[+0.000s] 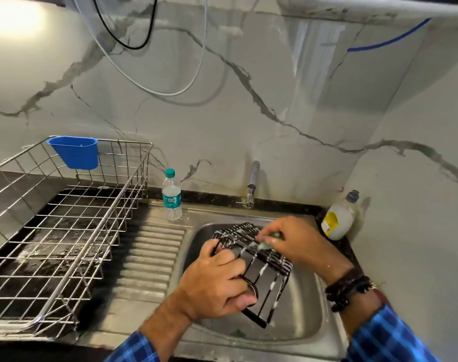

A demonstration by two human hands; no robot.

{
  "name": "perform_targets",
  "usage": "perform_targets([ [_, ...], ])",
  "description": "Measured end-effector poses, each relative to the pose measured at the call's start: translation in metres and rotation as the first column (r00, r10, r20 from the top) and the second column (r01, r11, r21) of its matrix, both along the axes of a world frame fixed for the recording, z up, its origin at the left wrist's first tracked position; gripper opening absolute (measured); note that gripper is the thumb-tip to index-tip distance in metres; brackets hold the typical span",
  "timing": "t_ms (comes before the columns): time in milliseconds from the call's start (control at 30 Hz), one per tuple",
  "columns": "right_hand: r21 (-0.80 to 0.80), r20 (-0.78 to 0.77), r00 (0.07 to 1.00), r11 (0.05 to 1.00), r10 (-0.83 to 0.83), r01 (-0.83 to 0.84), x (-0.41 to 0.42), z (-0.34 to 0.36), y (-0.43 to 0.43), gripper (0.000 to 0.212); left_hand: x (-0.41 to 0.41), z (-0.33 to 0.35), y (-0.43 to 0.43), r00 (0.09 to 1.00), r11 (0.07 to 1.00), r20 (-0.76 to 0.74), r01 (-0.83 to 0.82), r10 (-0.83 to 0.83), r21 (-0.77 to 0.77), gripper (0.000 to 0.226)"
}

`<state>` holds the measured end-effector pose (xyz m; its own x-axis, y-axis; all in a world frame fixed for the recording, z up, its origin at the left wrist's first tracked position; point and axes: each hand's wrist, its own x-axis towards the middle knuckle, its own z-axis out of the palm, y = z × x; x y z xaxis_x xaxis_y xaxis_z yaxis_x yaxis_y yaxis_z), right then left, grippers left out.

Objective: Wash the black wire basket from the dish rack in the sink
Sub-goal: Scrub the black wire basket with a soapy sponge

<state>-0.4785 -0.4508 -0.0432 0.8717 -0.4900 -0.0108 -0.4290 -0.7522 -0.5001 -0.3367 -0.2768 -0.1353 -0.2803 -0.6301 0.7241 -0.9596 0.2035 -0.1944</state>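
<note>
Black wire basket (265, 283) aslant above sink (302, 312), long axis far-left to near-right

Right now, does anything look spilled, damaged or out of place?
Nothing stands out. The left hand holds the black wire basket over the sink, the right hand presses a green scrubber to it; the white streaks look like soap foam.

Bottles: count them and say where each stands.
2. A water bottle stands at the back of the drainboard, right of the dish rack. A soap bottle stands in the corner right of the sink. None appears hidden.
</note>
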Motion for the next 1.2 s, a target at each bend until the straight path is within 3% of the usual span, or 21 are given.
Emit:
perform_targets([
  [100, 0.018, -0.042, 0.984, 0.985, -0.173, 0.174, -0.017, -0.025, -0.025, 0.021, 0.003, -0.001, 0.004, 1.0, 0.999, 0.024, -0.008, 0.009, -0.036, 0.05],
  [200, -0.035, -0.086, 0.967, 0.971, -0.239, 0.236, -0.016, -0.036, -0.031, 0.016, 0.0, -0.001, 0.0, 0.999, 0.999, 0.026, 0.023, -0.022, -0.043, 0.047],
  [333, 0.272, -0.134, 0.972, 0.936, -0.193, 0.224, -0.012, -0.038, -0.022, 0.012, 0.005, -0.006, 0.002, 0.999, 0.999, 0.012, 0.036, -0.036, 0.013, 0.039],
  [400, 0.261, -0.226, 0.959, 0.937, -0.173, 0.231, -0.011, -0.04, -0.02, 0.021, 0.009, -0.005, 0.002, 0.999, 0.998, 0.012, 0.029, -0.029, 0.059, 0.045],
  [500, 0.106, -0.285, 0.938, 0.966, -0.197, 0.235, -0.01, -0.046, -0.02, 0.031, 0.011, 0.001, -0.001, 0.999, 0.99, -0.002, 0.047, -0.047, 0.132, 0.047],
  [600, 0.108, -0.187, 0.948, 0.954, -0.257, 0.28, -0.013, -0.051, -0.022, 0.022, 0.019, 0.014, -0.002, 0.988, 0.971, -0.119, -0.069, 0.098, 0.23, 0.059],
  [667, 0.154, -0.134, 0.95, 0.941, -0.281, 0.3, -0.016, -0.051, -0.02, 0.026, 0.021, 0.016, 0.002, 0.92, 0.946, -0.303, -0.162, 0.247, 0.281, 0.063],
  [700, 0.161, -0.133, 0.95, 0.939, -0.283, 0.303, -0.017, -0.052, -0.018, 0.031, 0.022, 0.013, 0.003, 0.848, 0.92, -0.418, -0.184, 0.326, 0.345, 0.06],
  [767, 0.156, -0.129, 0.945, 0.935, -0.301, 0.319, -0.021, -0.056, -0.012, 0.036, 0.012, 0.01, 0.005, 0.593, 0.84, -0.634, -0.143, 0.496, 0.524, 0.05],
  [833, 0.151, -0.104, 0.939, 0.928, -0.329, 0.342, -0.024, -0.061, -0.006, 0.039, 0.003, 0.009, 0.004, 0.192, 0.772, -0.764, 0.048, 0.616, 0.634, 0.032],
  [900, 0.115, -0.08, 0.932, 0.926, -0.353, 0.361, -0.022, -0.067, 0.002, 0.038, -0.003, 0.02, 0.001, -0.295, 0.797, -0.741, 0.212, 0.604, 0.565, 0.05],
  [933, 0.067, -0.08, 0.928, 0.927, -0.364, 0.369, -0.02, -0.071, 0.008, 0.035, -0.001, 0.022, 0.0, -0.448, 0.81, -0.678, 0.246, 0.583, 0.533, 0.058],
  [1033, -0.168, -0.005, 0.928, 0.915, -0.372, 0.366, -0.016, -0.082, 0.025, 0.025, 0.005, 0.023, -0.006, -0.602, 0.79, -0.523, 0.363, 0.603, 0.494, 0.047],
  [1067, -0.184, 0.03, 0.928, 0.911, -0.371, 0.37, -0.014, -0.085, 0.032, 0.032, 0.001, 0.026, -0.009, -0.633, 0.799, -0.501, 0.367, 0.59, 0.476, 0.049],
  [1133, -0.19, 0.012, 0.947, 0.929, -0.321, 0.317, -0.013, -0.091, 0.038, 0.047, -0.005, 0.022, -0.017, -0.671, 0.844, -0.532, 0.292, 0.516, 0.45, 0.072],
  [1200, -0.113, 0.039, 0.952, 0.946, -0.303, 0.305, -0.012, -0.082, 0.038, 0.045, -0.01, 0.016, -0.021, -0.667, 0.903, -0.635, 0.137, 0.388, 0.408, 0.083],
])
